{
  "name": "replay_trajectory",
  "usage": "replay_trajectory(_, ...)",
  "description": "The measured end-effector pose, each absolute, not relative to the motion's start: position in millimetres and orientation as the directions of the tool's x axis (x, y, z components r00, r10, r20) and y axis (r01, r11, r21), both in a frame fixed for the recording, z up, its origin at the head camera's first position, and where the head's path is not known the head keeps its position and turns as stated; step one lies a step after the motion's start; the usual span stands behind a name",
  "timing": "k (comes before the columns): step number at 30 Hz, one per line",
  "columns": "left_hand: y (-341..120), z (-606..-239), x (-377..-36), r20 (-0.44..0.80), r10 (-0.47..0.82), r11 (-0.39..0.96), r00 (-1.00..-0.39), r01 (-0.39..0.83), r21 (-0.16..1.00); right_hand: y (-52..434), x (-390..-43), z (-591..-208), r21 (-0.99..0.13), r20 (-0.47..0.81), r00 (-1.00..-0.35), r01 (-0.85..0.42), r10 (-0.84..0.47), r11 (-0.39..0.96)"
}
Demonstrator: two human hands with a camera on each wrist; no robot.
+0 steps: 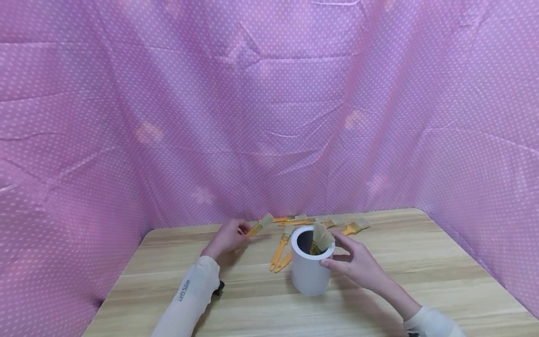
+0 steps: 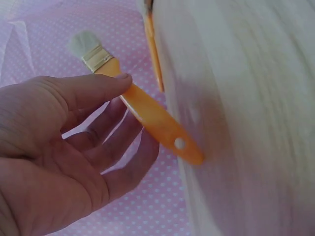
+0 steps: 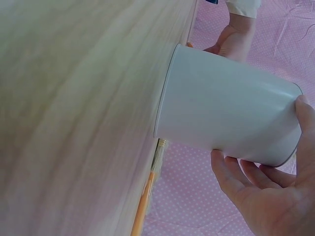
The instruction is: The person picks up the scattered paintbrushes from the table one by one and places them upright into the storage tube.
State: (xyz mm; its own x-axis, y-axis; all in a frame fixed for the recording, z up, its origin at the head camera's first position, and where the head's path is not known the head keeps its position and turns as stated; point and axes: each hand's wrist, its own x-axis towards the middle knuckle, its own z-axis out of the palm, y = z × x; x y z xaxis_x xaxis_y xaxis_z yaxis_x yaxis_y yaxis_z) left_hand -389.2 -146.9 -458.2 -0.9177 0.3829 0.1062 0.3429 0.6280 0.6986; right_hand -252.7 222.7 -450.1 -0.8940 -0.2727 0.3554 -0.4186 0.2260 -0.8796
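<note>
The left hand [image 1: 229, 238] pinches a paintbrush [image 2: 152, 115] by its orange handle, the thumb on the near face just below the metal collar and the fingers curled behind. The collar and pale bristles stick out past the thumb on one side; on the other, most of the handle runs clear of the grip to its rounded, holed end. Whether that end touches the table [image 1: 168, 281] cannot be told.

The right hand [image 1: 358, 264] holds the white can [image 1: 310, 276] near its rim, thumb on the near side and fingers spread round the far side. The can stands upright on the table, to the right of the held brush and apart from it. Pale bristles [image 1: 322, 238] rise out of its mouth, leaning towards the right hand. Loose brushes [image 1: 278, 255] lie beside and behind the can, between the two hands and beyond.
</note>
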Motion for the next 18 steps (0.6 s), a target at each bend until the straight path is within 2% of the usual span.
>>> replay_trajectory(5,-142.5,-449.8,-388.6,0.158,0.372,0.621,-0.915,0.372,0.690,222.8,-252.2,-450.8,-0.876,0.361,-0.893,-0.424,-0.268,0.232)
replay_trajectory(11,-135.7,-439.4,-386.0,0.220,0.421,0.561,-0.880,0.443,0.700,222.9,-252.1,-451.7,-0.876,0.361,-0.892,-0.424,-0.272,0.227)
replay_trajectory(18,-113.3,-415.9,-364.4,0.244,0.469,0.357,-0.849,0.434,0.827,222.0,-251.9,-451.2,-0.878,0.361,-0.890,-0.425,-0.278,0.221)
